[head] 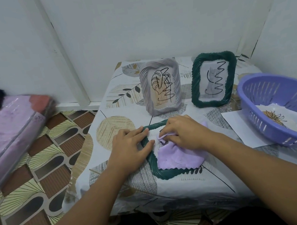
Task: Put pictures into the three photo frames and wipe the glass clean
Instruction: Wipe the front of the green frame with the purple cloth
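Note:
A dark green photo frame [154,166] lies flat on the table in front of me. My left hand [130,148] rests flat on its left edge with the fingers straight. My right hand [183,134] presses a bunched lilac cloth [177,159] onto the frame's glass, fingers curled into the cloth. Behind them stand two upright frames with pictures in them: a pale grey frame [160,86] and a second dark green frame [214,79]. Black scribbles show on the glass of both.
A purple plastic basket [282,111] with a picture sheet in it sits at the table's right edge, on top of a white paper [236,128]. The table [117,117] has a leaf-patterned cover and stands in a wall corner. A pink mattress [2,132] lies on the floor to the left.

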Tool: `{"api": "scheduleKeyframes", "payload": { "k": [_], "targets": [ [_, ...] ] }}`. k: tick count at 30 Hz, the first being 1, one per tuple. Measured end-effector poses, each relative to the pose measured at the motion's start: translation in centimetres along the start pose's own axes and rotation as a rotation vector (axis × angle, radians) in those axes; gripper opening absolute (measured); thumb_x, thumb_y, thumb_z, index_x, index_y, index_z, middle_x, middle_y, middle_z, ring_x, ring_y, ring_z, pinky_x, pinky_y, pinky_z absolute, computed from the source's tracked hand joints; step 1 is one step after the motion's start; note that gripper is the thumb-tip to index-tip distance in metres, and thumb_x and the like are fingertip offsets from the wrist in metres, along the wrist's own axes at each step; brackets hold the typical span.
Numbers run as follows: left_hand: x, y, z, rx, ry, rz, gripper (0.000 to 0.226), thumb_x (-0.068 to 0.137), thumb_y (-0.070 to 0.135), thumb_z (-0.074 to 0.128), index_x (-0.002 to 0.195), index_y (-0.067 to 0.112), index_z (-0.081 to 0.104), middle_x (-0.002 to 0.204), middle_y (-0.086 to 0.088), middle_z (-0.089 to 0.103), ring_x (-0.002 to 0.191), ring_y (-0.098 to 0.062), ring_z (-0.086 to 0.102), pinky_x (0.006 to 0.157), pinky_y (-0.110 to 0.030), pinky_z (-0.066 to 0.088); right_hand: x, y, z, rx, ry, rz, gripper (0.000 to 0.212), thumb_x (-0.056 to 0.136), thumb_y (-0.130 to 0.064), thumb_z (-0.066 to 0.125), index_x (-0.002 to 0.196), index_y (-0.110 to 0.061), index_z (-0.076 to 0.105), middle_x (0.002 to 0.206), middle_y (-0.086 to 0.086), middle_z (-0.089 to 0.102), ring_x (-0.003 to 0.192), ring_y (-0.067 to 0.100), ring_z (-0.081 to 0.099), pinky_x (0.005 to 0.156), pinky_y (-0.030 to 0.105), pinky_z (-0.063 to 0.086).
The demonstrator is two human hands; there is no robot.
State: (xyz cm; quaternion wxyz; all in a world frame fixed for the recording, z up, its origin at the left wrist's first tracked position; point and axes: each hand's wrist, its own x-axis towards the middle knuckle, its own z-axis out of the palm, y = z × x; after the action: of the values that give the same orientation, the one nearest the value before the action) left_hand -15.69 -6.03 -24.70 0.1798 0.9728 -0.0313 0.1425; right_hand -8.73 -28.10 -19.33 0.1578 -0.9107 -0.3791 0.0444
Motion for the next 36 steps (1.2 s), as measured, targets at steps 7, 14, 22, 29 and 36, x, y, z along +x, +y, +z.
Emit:
{"api": "scheduleKeyframes", "payload": {
  "k": [7, 14, 22, 29, 36],
  "targets": [
    [0.0, -0.1, 0.2, -0.003, 0.016, 0.001, 0.067, 0.088, 0.075, 0.036, 0.14, 0.039, 0.057, 0.145, 0.019, 0.054, 0.109, -0.011, 0.036, 0.098, -0.035, 0.034, 0.9, -0.6, 0.5, 0.009, 0.024, 0.023, 0.022, 0.1, -0.034, 0.06, 0.117, -0.037, 0.073, 0.101, -0.006, 0.058, 0.104, 0.018, 0.052, 0.094, 0.04, 0.04],
    [-0.1, 0.0, 0.1, 0.004, 0.02, 0.007, 0.068, 0.087, 0.075, 0.035, 0.14, 0.038, 0.058, 0.144, 0.018, 0.055, 0.109, -0.013, 0.037, 0.097, -0.034, 0.033, 1.0, -0.6, 0.0, -0.011, 0.025, 0.032, 0.023, 0.1, -0.033, 0.06, 0.118, -0.035, 0.073, 0.098, -0.006, 0.058, 0.103, 0.019, 0.054, 0.091, 0.038, 0.042],
    [0.1, 0.0, 0.0, 0.001, 0.022, 0.007, 0.068, 0.086, 0.075, 0.035, 0.139, 0.038, 0.059, 0.143, 0.018, 0.056, 0.107, -0.013, 0.036, 0.098, -0.037, 0.037, -0.5, -0.4, 0.1, 0.03, 0.003, 0.013, 0.022, 0.1, -0.032, 0.061, 0.116, -0.038, 0.074, 0.101, -0.007, 0.059, 0.1, 0.014, 0.053, 0.088, 0.037, 0.039],
    [0.0, -0.1, 0.2, 0.002, 0.032, 0.012, 0.066, 0.088, 0.073, 0.037, 0.138, 0.037, 0.06, 0.143, 0.017, 0.057, 0.107, -0.014, 0.039, 0.098, -0.037, 0.038, -0.3, -1.2, 0.3, 0.005, 0.014, 0.027, 0.022, 0.1, -0.032, 0.06, 0.117, -0.039, 0.074, 0.104, -0.006, 0.059, 0.103, 0.016, 0.052, 0.09, 0.037, 0.038],
    [0.0, 0.0, 0.1, -0.002, 0.023, 0.007, 0.067, 0.086, 0.074, 0.036, 0.138, 0.038, 0.06, 0.143, 0.018, 0.056, 0.108, -0.013, 0.038, 0.097, -0.036, 0.036, -0.7, -1.0, 0.0, 0.004, 0.012, 0.035, 0.022, 0.1, -0.034, 0.059, 0.117, -0.04, 0.073, 0.105, -0.006, 0.059, 0.105, 0.017, 0.052, 0.092, 0.038, 0.038]
  ]
}}
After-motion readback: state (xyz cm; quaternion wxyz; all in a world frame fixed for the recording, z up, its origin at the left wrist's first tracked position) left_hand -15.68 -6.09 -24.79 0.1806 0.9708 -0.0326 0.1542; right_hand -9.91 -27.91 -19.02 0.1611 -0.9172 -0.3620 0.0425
